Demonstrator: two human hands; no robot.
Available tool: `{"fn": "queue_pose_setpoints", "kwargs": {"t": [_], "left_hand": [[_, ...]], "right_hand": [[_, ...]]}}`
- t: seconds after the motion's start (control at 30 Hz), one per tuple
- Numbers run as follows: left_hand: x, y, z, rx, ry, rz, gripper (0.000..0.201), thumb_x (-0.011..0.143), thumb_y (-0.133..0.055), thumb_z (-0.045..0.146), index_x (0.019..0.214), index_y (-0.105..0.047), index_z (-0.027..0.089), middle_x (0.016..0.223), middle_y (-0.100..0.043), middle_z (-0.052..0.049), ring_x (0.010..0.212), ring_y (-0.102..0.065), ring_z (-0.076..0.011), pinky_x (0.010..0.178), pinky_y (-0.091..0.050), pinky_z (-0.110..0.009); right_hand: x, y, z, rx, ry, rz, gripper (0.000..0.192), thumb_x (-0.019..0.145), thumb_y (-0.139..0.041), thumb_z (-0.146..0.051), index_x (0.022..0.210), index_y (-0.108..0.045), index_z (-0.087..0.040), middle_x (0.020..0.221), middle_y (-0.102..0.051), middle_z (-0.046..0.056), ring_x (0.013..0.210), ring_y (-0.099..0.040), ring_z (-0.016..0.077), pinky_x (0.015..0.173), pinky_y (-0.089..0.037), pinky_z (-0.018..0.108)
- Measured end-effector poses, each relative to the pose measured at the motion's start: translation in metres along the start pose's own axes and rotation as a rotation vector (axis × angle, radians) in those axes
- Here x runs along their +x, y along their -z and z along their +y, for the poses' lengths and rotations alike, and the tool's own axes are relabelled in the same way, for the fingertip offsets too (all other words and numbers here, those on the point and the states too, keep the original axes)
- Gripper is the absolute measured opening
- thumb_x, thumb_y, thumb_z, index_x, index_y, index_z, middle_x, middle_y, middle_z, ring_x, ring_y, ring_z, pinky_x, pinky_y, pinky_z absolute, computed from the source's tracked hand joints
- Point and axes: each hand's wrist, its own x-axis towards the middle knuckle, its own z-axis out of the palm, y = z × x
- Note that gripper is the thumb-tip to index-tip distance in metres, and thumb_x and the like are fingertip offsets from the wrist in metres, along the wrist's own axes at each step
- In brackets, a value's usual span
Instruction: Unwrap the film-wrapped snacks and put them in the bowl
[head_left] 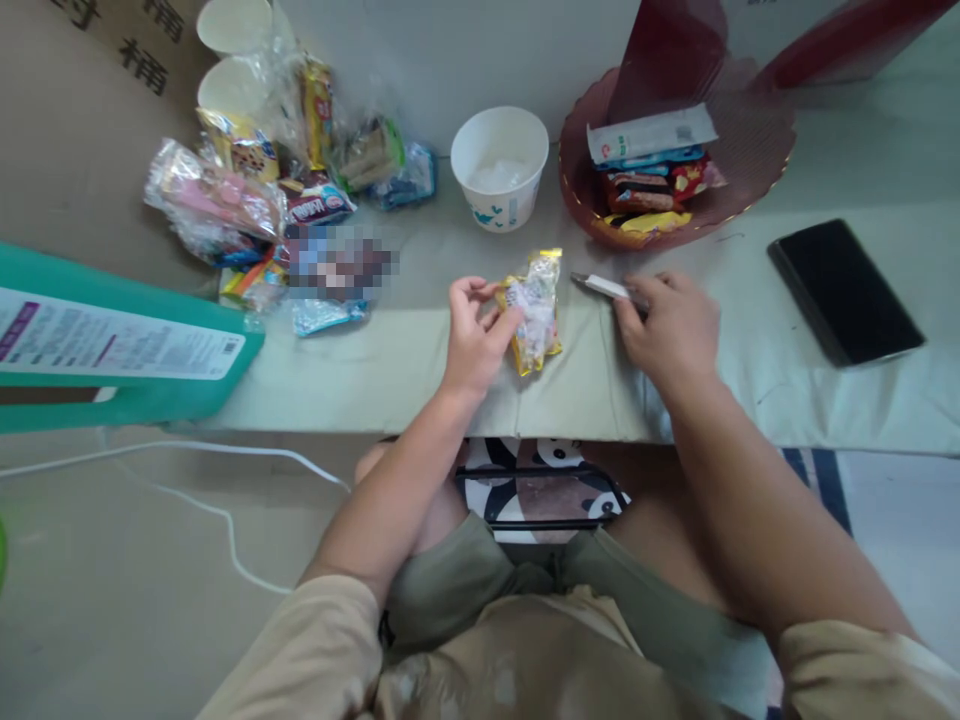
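We are pinching a small yellow snack packet (pixel 535 310) at its upper left corner with the thumb and fingers of our left hand (pixel 474 338); the packet is lying on the pale table (pixel 420 350) between our two hands, its long axis running away from us and tilting slightly to the right. Our right hand (pixel 670 325) is sitting just to the right of it, apart from it, fingers curled around a small white cutter (pixel 604 287) whose tip is pointing left toward the packet's top end. So the left hand is touching the packet while the right one is staying near.

Beyond the packet, a white paper cup (pixel 500 168) is standing upright, and we are seeing something pale and crumpled inside, though we cannot tell what. To its right a dark red basket (pixel 757 165) is holding several wrapped snacks. To the left a loose heap of wrapped snacks (pixel 262 200) is spreading over the table, and a black phone (pixel 844 290) is lying well off to the right
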Motion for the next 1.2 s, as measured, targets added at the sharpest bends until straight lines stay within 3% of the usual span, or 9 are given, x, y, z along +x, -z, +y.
{"fn": "queue_pose_setpoints", "kwargs": {"t": [0.17, 0.3, 0.43, 0.53, 0.63, 0.77, 0.93, 1.1, 1.2], "left_hand": [[0.014, 0.012, 0.002, 0.360, -0.235, -0.083, 0.055, 0.083, -0.076, 0.059, 0.124, -0.052, 0.030, 0.134, -0.061, -0.009, 0.132, -0.058, -0.0270, 0.108, -0.048, -0.040], [0.008, 0.008, 0.016, 0.622, -0.227, -0.213, 0.038, 0.082, -0.077, 0.041, 0.113, -0.061, 0.025, 0.113, -0.071, -0.007, 0.097, -0.067, -0.0184, 0.085, -0.053, -0.031], [0.002, 0.013, 0.032, 0.749, -0.178, -0.132, 0.020, 0.091, -0.065, 0.041, 0.084, -0.063, 0.022, 0.068, -0.062, 0.001, 0.064, -0.056, -0.0134, 0.065, -0.047, -0.028], [0.013, 0.015, 0.029, 0.712, -0.268, -0.106, 0.030, 0.085, -0.072, 0.049, 0.098, -0.065, 0.023, 0.097, -0.072, -0.004, 0.091, -0.066, -0.0187, 0.076, -0.052, -0.030], [0.033, 0.010, 0.015, 0.692, -0.309, -0.205, 0.047, 0.075, -0.084, 0.044, 0.114, -0.064, 0.025, 0.115, -0.072, -0.007, 0.109, -0.067, -0.0234, 0.089, -0.053, -0.034], [0.054, 0.014, 0.008, 0.639, -0.193, -0.155, 0.015, 0.084, -0.075, 0.031, 0.089, -0.064, 0.022, 0.078, -0.066, 0.000, 0.075, -0.063, -0.0164, 0.073, -0.051, -0.031], [0.043, 0.039, 0.025, 0.408, -0.052, 0.054, 0.026, 0.085, -0.075, 0.041, 0.075, -0.059, 0.023, 0.060, -0.049, 0.003, 0.056, -0.048, -0.0135, 0.057, -0.039, -0.028], [0.018, 0.058, 0.037, 0.494, 0.085, -0.007, 0.044, 0.076, -0.080, 0.063, 0.074, -0.064, 0.022, 0.052, -0.041, 0.004, 0.050, -0.036, -0.0123, 0.051, -0.026, -0.028], [0.011, 0.065, 0.045, 0.619, 0.191, -0.203, 0.046, 0.068, -0.086, 0.062, 0.073, -0.068, 0.020, 0.051, -0.044, 0.005, 0.048, -0.034, -0.0102, 0.049, -0.021, -0.027]], "right_hand": [[-0.015, -0.015, -0.019, 0.226, 0.308, 0.041, 0.048, 0.088, -0.056, -0.032, 0.135, -0.060, -0.020, 0.124, -0.067, 0.017, 0.116, -0.062, 0.0332, 0.100, -0.049, 0.052], [-0.031, -0.020, -0.050, 0.257, 0.434, -0.038, 0.049, 0.086, -0.063, -0.034, 0.133, -0.063, -0.023, 0.122, -0.072, 0.013, 0.117, -0.062, 0.0340, 0.102, -0.045, 0.052], [-0.032, -0.014, -0.054, 0.361, 0.506, -0.200, 0.033, 0.086, -0.057, -0.019, 0.114, -0.072, -0.024, 0.093, -0.073, 0.007, 0.094, -0.067, 0.0262, 0.090, -0.048, 0.044], [-0.031, 0.000, -0.045, 0.517, 0.641, -0.257, 0.017, 0.086, -0.056, -0.016, 0.084, -0.071, -0.023, 0.095, -0.070, 0.006, 0.088, -0.067, 0.0216, 0.082, -0.051, 0.038], [-0.035, 0.017, -0.035, 0.551, 0.721, -0.276, 0.020, 0.082, -0.053, -0.009, 0.083, -0.067, -0.024, 0.110, -0.073, 0.006, 0.097, -0.069, 0.0208, 0.082, -0.051, 0.035], [-0.034, 0.036, -0.017, 0.413, 0.717, -0.345, 0.043, 0.075, -0.049, -0.004, 0.107, -0.069, -0.026, 0.088, -0.076, 0.001, 0.083, -0.070, 0.0195, 0.080, -0.047, 0.036], [-0.021, 0.046, 0.007, 0.241, 0.522, -0.379, 0.038, 0.083, -0.047, -0.023, 0.109, -0.073, -0.024, 0.066, -0.069, 0.001, 0.069, -0.067, 0.0234, 0.085, -0.045, 0.044], [-0.016, 0.048, -0.002, -0.033, 0.158, 0.060, 0.031, 0.086, -0.056, -0.035, 0.103, -0.076, -0.018, 0.071, -0.070, 0.010, 0.082, -0.069, 0.0327, 0.091, -0.048, 0.055], [-0.023, 0.046, -0.019, 0.137, 0.335, 0.106, 0.026, 0.088, -0.055, -0.029, 0.101, -0.076, -0.021, 0.089, -0.076, 0.012, 0.087, -0.070, 0.0287, 0.082, -0.053, 0.044]]}}
